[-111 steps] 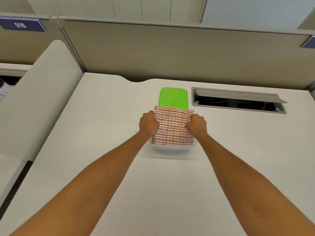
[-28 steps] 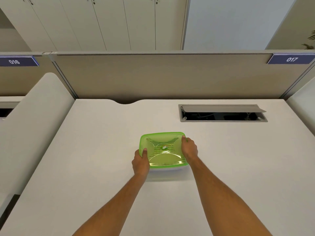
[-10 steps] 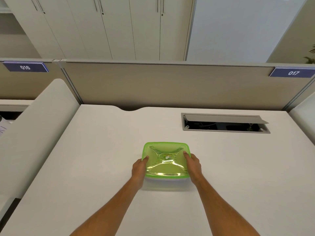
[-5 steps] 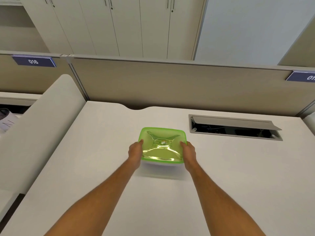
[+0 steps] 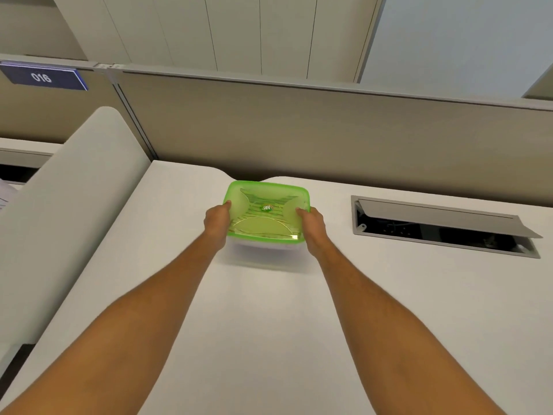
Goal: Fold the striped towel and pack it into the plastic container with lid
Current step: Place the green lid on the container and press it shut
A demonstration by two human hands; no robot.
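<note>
The clear plastic container (image 5: 263, 248) sits far out on the white desk with its translucent green lid (image 5: 266, 212) on top. Stripes of the towel show faintly through the lid; the rest of the towel is hidden inside. My left hand (image 5: 217, 220) grips the container's left side, thumb on the lid's edge. My right hand (image 5: 311, 226) grips the right side the same way. Both arms are stretched out.
An open grey cable hatch (image 5: 443, 226) lies in the desk (image 5: 269, 324) to the right of the container. A beige partition (image 5: 299, 130) runs along the desk's back edge, just behind the container. A white side panel (image 5: 68, 205) rises at the left.
Both hands have carried or slid the lidded container away from me, toward the back edge of the desk. Earlier the towel was pushed into the container and the lid was put on.
</note>
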